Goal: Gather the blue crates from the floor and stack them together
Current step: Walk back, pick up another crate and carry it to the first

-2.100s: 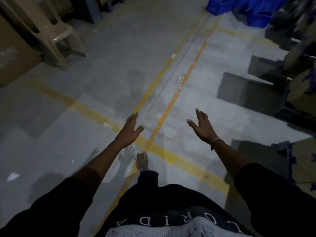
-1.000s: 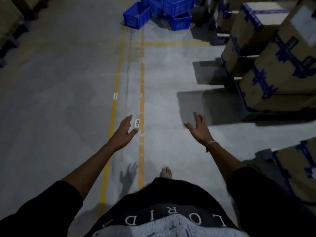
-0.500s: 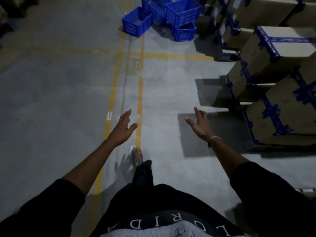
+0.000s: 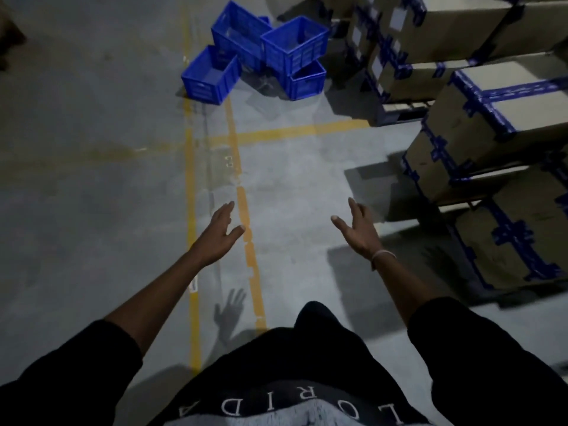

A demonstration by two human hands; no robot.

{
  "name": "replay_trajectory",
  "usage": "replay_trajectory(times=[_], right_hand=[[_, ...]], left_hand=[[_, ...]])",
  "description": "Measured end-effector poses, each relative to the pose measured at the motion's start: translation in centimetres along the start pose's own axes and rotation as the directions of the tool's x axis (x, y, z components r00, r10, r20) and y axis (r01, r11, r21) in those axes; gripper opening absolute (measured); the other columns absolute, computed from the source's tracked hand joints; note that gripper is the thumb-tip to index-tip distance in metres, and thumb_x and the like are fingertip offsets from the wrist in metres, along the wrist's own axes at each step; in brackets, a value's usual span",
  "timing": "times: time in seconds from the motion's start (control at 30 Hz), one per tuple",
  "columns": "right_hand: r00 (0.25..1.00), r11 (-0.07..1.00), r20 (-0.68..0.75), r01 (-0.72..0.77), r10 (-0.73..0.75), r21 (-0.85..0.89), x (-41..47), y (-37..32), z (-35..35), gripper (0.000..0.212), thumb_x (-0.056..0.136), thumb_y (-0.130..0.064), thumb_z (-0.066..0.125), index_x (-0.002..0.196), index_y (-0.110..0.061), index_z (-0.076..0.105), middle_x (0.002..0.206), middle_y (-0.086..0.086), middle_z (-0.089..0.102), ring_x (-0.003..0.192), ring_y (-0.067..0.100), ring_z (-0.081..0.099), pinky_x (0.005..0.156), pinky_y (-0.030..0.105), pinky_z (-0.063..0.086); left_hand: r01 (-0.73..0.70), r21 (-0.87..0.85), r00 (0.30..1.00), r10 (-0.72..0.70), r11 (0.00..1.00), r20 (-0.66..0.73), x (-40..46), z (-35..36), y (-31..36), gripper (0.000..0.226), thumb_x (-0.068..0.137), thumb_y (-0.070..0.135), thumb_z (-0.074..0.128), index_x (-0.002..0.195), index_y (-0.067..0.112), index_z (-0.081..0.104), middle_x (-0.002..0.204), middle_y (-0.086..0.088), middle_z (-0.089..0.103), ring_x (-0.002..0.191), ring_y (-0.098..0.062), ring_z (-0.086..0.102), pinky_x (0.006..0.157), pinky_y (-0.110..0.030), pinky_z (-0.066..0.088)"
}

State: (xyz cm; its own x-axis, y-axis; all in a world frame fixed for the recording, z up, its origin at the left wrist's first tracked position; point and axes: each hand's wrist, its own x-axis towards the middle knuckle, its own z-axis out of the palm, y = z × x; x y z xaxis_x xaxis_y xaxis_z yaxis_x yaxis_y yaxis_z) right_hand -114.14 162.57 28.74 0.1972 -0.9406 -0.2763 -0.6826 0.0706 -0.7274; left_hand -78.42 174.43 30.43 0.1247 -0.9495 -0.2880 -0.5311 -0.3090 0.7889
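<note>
well, both the left hand [image 4: 218,234] and right hand [image 4: 359,232] are spread and hold nothing, far from the blue crates [image 4: 256,55], so walking up and bending to grab one looks next.

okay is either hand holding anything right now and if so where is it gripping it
Nothing is held. The left hand and right hand are both open and empty, out over the floor, well short of the blue crates.

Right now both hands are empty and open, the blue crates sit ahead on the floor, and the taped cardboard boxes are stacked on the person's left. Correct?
Not quite. The head view shows the taped cardboard boxes stacked on the person's right, not left. The rest holds: left hand and right hand are empty and open, and the blue crates sit ahead on the floor.
</note>
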Motion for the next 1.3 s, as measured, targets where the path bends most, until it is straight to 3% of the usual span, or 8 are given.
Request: replay_trajectory(times=[0.17, 0.43, 0.6, 1.0, 1.17, 1.3], right_hand=[[1.000, 1.000, -0.020, -0.009, 0.009, -0.005, 11.1, -1.9, -0.8, 0.091, 0.084, -0.074, 0.050, 0.157, -0.029, 0.017, 0.161, -0.002, 0.017, 0.146, 0.025, 0.028, 0.118, 0.046, 0.029], [1.000, 1.000, -0.004, -0.010, 0.010, 0.006, 32.4, -5.6, -5.3, 0.092, 0.083, -0.075, 0.051, 0.157, -0.030, 0.018, 0.162, 0.000, 0.014, 0.146, 0.028, 0.027, 0.118, 0.046, 0.028], [0.999, 0.999, -0.034, 0.038, -0.039, -0.017, 44.3, -9.7, -9.4, 0.089, 0.086, -0.068, 0.056, 0.157, -0.025, 0.023, 0.159, 0.001, 0.018, 0.145, 0.029, 0.028, 0.117, 0.044, 0.030], [0.997, 0.996, -0.034, 0.062, -0.064, -0.067, 71.8, -14.1, -14.6, 0.097, 0.080, -0.077, 0.051, 0.156, -0.024, 0.024, 0.157, 0.001, 0.020, 0.144, 0.029, 0.030, 0.116, 0.048, 0.032], [0.999, 0.997, -0.022, 0.030, -0.032, -0.076, 83.7, -16.6, -16.5, 0.099, 0.078, -0.080, 0.049, 0.156, -0.024, 0.022, 0.159, 0.004, 0.019, 0.144, 0.031, 0.031, 0.115, 0.048, 0.033], [0.999, 0.997, -0.028, 0.031, -0.033, -0.074, 92.6, -19.2, -18.2, 0.104, 0.075, -0.084, 0.047, 0.157, -0.026, 0.019, 0.161, 0.004, 0.016, 0.145, 0.031, 0.029, 0.116, 0.051, 0.032]], left_hand=[[0.001, 0.031, 0.999, -0.002, 1.000, 0.045, 11.5, -2.8, 0.6, 0.075, 0.102, 0.043, 0.053, 0.163, 0.030, 0.010, 0.170, 0.005, 0.005, 0.150, -0.022, 0.031, 0.116, -0.041, 0.035], [-0.013, 0.015, 1.000, 0.013, 1.000, -0.007, 31.9, -6.9, 6.3, 0.073, 0.103, 0.039, 0.054, 0.162, 0.028, 0.013, 0.169, 0.004, 0.008, 0.149, -0.022, 0.034, 0.113, -0.037, 0.037], [-0.035, -0.040, 0.999, 0.034, 0.999, -0.026, 43.7, -9.4, 10.2, 0.074, 0.102, 0.036, 0.056, 0.162, 0.026, 0.014, 0.170, 0.004, 0.006, 0.150, -0.021, 0.031, 0.116, -0.044, 0.038], [-0.027, -0.064, 1.000, 0.027, 0.998, -0.005, 72.0, -13.2, 13.4, 0.073, 0.103, 0.041, 0.055, 0.162, 0.030, 0.014, 0.169, 0.007, 0.008, 0.149, -0.019, 0.033, 0.115, -0.046, 0.039], [0.006, -0.100, 1.000, -0.004, 0.995, 0.016, 85.7, -16.5, 15.6, 0.072, 0.103, 0.037, 0.054, 0.162, 0.029, 0.014, 0.169, 0.003, 0.011, 0.148, -0.019, 0.033, 0.111, -0.039, 0.040], [-0.052, -0.029, 0.996, 0.054, 0.998, 0.069, 96.2, -19.1, 18.0, 0.071, 0.104, 0.033, 0.054, 0.162, 0.025, 0.014, 0.168, -0.001, 0.012, 0.150, -0.021, 0.030, 0.115, -0.045, 0.039]])
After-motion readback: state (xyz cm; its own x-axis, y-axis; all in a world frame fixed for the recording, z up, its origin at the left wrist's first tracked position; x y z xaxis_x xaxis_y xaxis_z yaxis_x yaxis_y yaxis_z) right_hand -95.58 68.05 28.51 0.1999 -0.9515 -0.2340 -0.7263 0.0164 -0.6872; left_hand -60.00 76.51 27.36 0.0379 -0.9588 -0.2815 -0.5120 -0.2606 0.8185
